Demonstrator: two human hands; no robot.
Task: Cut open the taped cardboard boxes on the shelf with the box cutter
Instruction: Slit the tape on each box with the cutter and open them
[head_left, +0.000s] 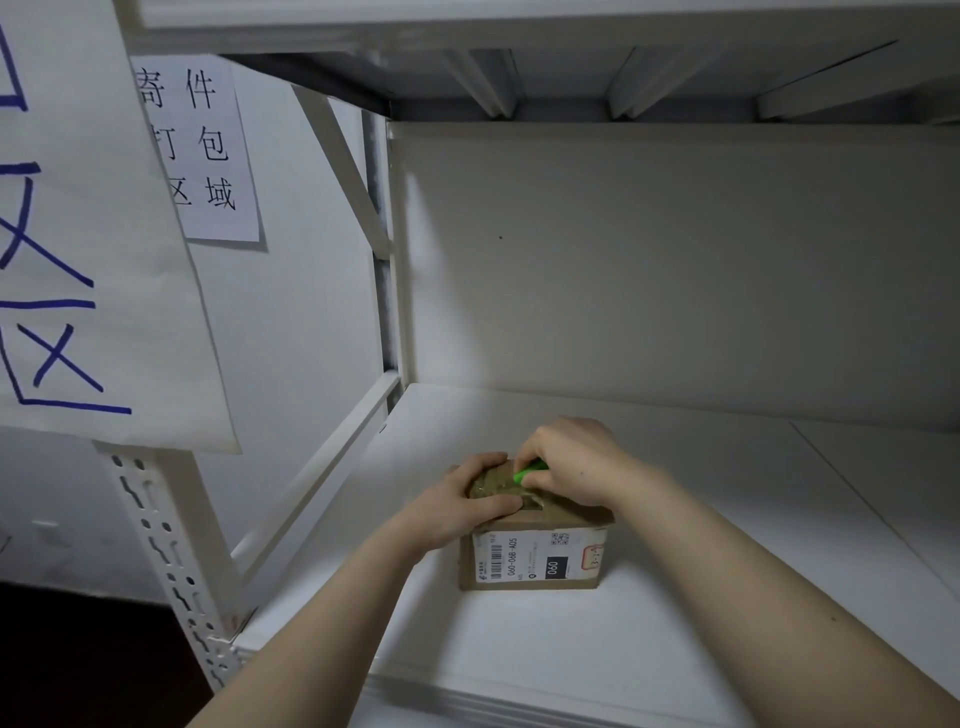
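Slicing looks underway: low in the frame's centre, the left hand (457, 506) clamps the cardboard box (535, 551) on the shelf (727, 571), the right hand (571, 462) grips the green box cutter (530, 474) against its taped top; next, probably a steady pull along the seam.

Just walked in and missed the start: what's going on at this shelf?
A person is working on a small cardboard box on the white shelf. The left hand grips the box's top to steady it; the right hand holds a green box cutter against the taped top. The box does not look opened yet.
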